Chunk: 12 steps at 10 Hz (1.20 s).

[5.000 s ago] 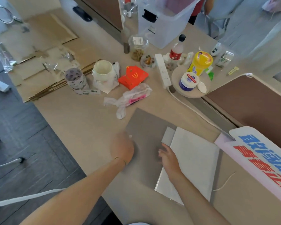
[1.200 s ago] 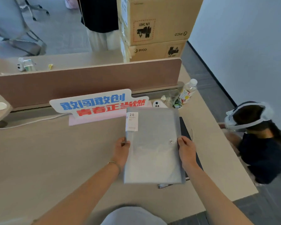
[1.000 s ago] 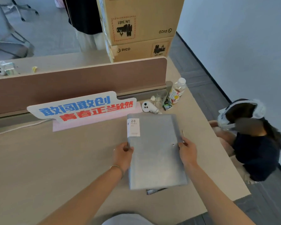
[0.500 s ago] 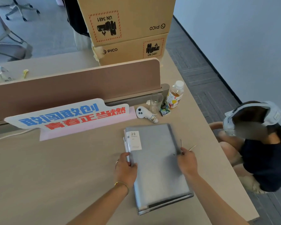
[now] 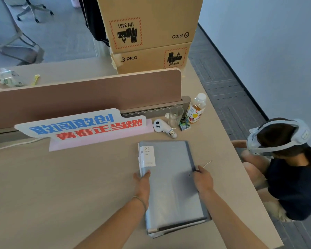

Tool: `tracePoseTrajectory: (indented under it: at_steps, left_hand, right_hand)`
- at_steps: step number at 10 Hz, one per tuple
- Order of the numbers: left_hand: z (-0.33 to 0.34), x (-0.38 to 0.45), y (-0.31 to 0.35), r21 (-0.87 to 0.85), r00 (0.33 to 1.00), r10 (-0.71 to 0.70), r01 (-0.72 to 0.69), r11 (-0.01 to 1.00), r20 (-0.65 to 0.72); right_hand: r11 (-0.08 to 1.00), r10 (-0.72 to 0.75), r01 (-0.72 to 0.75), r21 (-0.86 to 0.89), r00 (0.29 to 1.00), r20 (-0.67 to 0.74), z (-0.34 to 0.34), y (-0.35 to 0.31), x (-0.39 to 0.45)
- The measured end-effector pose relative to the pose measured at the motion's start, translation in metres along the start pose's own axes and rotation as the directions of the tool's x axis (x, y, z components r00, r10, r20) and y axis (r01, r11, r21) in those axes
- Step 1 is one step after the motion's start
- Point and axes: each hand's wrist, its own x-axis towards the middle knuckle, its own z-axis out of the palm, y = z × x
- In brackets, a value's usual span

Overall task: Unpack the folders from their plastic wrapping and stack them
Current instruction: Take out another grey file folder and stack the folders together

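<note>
A grey folder is being held flat on the desk, near its right end and just in front of the lettered sign. The folder's left edge is being gripped by the left hand, with the thumb laid on the cover just below the white label. The right edge is being pinched by the right hand, its fingers curled. A thin cord is being noted just beyond that hand. Past the folder's far edge, a white controller, a clear glass and a drink bottle are being noted.
</note>
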Motion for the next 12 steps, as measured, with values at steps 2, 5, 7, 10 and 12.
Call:
tracePoseTrajectory:
  at_steps: [2,5,7,10,12]
  left_hand:
    - [0.005,-0.02,0.043,0.611,0.979,-0.105,-0.025,0.791,0.176]
    - [-0.005,-0.062,0.087,0.635,0.827,0.221,-0.544,0.548,0.517]
    - [-0.047,-0.067,0.118,0.407,0.62,0.471,-0.777,0.481,0.628]
    - [-0.077,-0.037,0.135,0.461,0.694,0.509,-0.719,0.52,0.509]
    - [-0.071,-0.021,0.14,0.46,0.796,0.421,-0.599,0.656,0.436]
  right_hand:
    - [0.972,0.105,-0.113,0.206,0.993,0.049,0.004,0.013,-0.014]
    - [0.727,0.168,-0.263,0.635,0.964,0.206,0.026,-0.009,-0.059]
    - [0.564,0.008,-0.105,0.819,0.992,0.122,0.051,-0.062,-0.089]
    - [0.548,-0.188,0.064,0.834,0.981,0.048,0.099,-0.065,-0.084]
    - [0.619,-0.208,0.044,0.784,0.972,0.11,0.107,-0.075,-0.078]
